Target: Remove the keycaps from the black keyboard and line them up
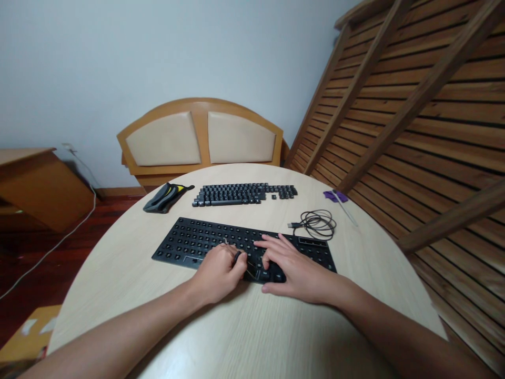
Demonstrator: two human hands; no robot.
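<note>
A black keyboard (211, 231) lies on the table, most of its keycaps off and the switches bare. My left hand (221, 267) is closed over its near middle, gripping a wire keycap puller (251, 269) by its dark handle. The thin wire of the puller reaches down toward the keys by the near edge. My right hand (298, 268) rests over the right part of the keyboard with fingers spread, steadying it. Several keycaps (272, 275) are still fitted between the two hands, partly hidden by my fingers.
Removed keycaps (231, 195) stand in rows behind the keyboard. A coiled USB cable (317, 225) lies at right, near a purple cloth (335, 196) with a thin whitish tool. A dark grey and yellow item (168, 197) sits at left. The round table (118, 273) borders a slatted wooden frame.
</note>
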